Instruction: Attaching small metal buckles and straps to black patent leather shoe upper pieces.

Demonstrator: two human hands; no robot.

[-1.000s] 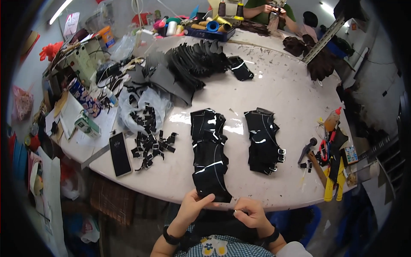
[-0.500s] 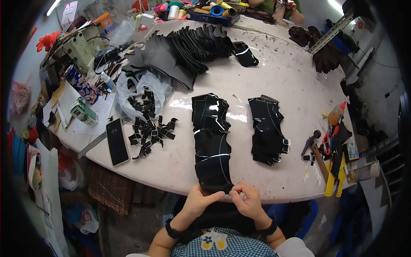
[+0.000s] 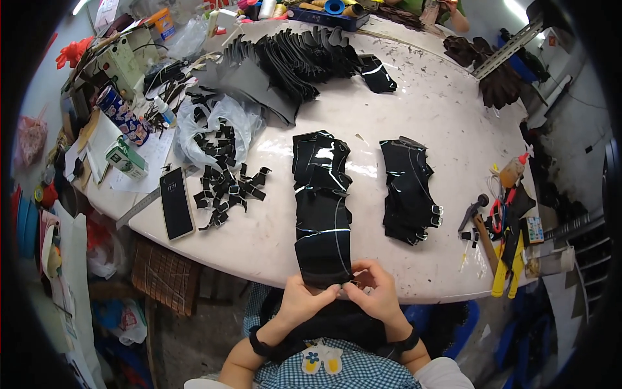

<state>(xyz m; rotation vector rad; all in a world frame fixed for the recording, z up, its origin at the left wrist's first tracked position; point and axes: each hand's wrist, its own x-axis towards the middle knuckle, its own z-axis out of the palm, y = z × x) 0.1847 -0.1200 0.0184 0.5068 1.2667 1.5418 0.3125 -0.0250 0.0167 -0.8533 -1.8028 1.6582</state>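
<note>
My left hand (image 3: 302,302) and my right hand (image 3: 374,293) meet at the table's near edge and pinch the lower end of a glossy black leather piece (image 3: 324,247). That piece is the nearest one in a row of overlapping black pieces (image 3: 317,168) running away from me. A second stack of black pieces with metal buckles (image 3: 408,191) lies to the right of the row. Small black straps (image 3: 227,188) are scattered to the left, spilling from a clear plastic bag (image 3: 217,126).
A black phone (image 3: 175,202) and a metal ruler (image 3: 137,207) lie at the left edge. A hammer (image 3: 472,211), glue bottle (image 3: 510,172) and yellow tools (image 3: 502,269) sit at right. A big fan of dark pieces (image 3: 295,55) lies farther back. Another person's hands (image 3: 447,10) work at the far side.
My hands have come together on the near end of the black piece, fingertips now touching. The view has tilted downward, so the table appears shifted up.
</note>
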